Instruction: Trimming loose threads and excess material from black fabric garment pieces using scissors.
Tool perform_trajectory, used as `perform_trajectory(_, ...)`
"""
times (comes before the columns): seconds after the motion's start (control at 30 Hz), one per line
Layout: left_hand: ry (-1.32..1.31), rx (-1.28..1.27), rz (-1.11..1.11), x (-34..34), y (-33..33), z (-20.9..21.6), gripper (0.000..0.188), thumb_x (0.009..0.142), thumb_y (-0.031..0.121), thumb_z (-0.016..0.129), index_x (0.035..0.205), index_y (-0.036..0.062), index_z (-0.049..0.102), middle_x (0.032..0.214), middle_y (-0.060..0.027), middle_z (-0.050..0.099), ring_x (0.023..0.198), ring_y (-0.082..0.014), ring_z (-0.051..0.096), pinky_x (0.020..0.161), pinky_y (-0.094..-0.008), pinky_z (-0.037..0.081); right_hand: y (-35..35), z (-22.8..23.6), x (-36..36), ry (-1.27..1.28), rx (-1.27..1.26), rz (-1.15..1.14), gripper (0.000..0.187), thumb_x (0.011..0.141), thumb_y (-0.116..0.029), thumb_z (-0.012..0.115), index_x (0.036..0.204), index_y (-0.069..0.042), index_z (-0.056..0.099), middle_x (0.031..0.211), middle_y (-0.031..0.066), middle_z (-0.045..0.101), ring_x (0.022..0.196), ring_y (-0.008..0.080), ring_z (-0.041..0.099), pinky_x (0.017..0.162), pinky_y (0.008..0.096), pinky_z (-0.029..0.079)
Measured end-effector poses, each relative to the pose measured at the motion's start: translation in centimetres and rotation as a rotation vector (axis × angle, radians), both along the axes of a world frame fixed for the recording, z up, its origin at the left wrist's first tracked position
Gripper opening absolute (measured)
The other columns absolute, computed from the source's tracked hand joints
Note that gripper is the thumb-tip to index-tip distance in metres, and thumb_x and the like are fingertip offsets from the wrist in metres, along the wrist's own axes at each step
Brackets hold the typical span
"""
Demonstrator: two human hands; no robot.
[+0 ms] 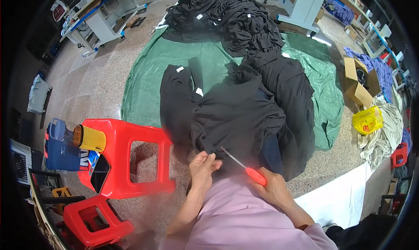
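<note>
**Red-handled tool [255,176] held close to the left hand [200,170] over dark cloth**

The handle of the red-handled tool is gripped in the right hand [275,187], and its thin metal shaft is aimed far and to the left. The dark garment [238,108] is spread in front of the pink clothing [242,210] at the near side. By its near left edge, the thumb and fingers of the left hand are drawn together; whether cloth is pinched between them cannot be told.

The main risk is judged to lie at the tip, which is held just beside the left fingertips and over the cloth. If the tool were slipped or pushed too hard, skin could be pricked or the fabric snagged; how sharp the tip is cannot be made out. The dark tone of the cloth could also cause folds or stitches to be misjudged.

On the right, the garment is bordered by a heap of dark clothes [294,93], so a wrong layer could be caught or dragged along. At the left, a phone [101,175] and a yellow container [93,139] are set on the red stool [117,162]; either could be knocked off if the stool were bumped or caught by pulled cloth.
</note>
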State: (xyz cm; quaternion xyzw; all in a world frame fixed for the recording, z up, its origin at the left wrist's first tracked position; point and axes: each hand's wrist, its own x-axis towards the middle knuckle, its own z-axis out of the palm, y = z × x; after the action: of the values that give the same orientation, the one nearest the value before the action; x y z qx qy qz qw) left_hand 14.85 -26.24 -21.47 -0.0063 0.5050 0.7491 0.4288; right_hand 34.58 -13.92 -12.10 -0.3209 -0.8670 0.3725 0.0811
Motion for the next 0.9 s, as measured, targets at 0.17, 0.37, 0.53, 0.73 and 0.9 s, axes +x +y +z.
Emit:
perform_trajectory(0.17,0.065,0.109,0.132,0.3,1.0,0.8,0.01,0.095,0.001,0.059,0.103,-0.0008,0.065,0.101,-0.0102,0.07,0.09,-0.0174,0.069,0.08,-0.0268,0.057,0.1,0.0,0.4,0.013,-0.005,0.021,0.037,0.085,-0.039,0.071,0.092,-0.004,0.063,0.073,0.0182,0.066,0.066,0.0384,0.066,0.059,0.0439,0.051)
perform_trajectory(0.37,0.313,0.079,0.144,0.3,0.3,-0.7,0.012,0.095,0.0,0.058,0.102,-0.0026,0.068,0.099,-0.0082,0.07,0.091,-0.0151,0.068,0.082,-0.0273,0.056,0.3,0.3,0.3,0.007,0.021,0.061,0.038,0.085,-0.04,0.071,0.089,-0.004,0.064,0.066,0.0184,0.064,0.062,0.0388,0.065,0.057,0.045,0.05)
perform_trajectory(0.53,0.388,0.019,0.169,-0.1,0.3,-0.7,0.012,0.094,-0.001,0.059,0.102,-0.0051,0.067,0.096,-0.0083,0.07,0.088,-0.0162,0.069,0.079,-0.0283,0.057,0.1,1.3,0.4,-0.069,0.077,0.168,0.036,0.084,-0.039,0.072,0.088,-0.004,0.063,0.067,0.0178,0.065,0.06,0.0381,0.065,0.054,0.0455,0.05)
perform_trajectory(0.73,0.395,0.029,0.212,0.8,0.4,-1.1,0.014,0.093,0.0,0.062,0.105,-0.0062,0.065,0.095,-0.0107,0.07,0.085,-0.0207,0.07,0.076,-0.0297,0.059,-0.8,1.1,0.0,-0.064,0.109,0.154,0.035,0.083,-0.035,0.073,0.086,-0.004,0.058,0.07,0.0173,0.065,0.058,0.0373,0.064,0.052,0.0458,0.05)
perform_trajectory(0.9,0.25,0.019,0.238,0.3,0.3,-1.0,0.009,0.093,-0.001,0.062,0.102,-0.0035,0.064,0.093,-0.01,0.069,0.084,-0.0244,0.072,0.074,-0.0296,0.06,-0.6,0.7,0.1,-0.069,0.119,0.153,0.034,0.084,-0.035,0.072,0.087,-0.004,0.058,0.071,0.0165,0.065,0.059,0.0369,0.064,0.052,0.0456,0.049)
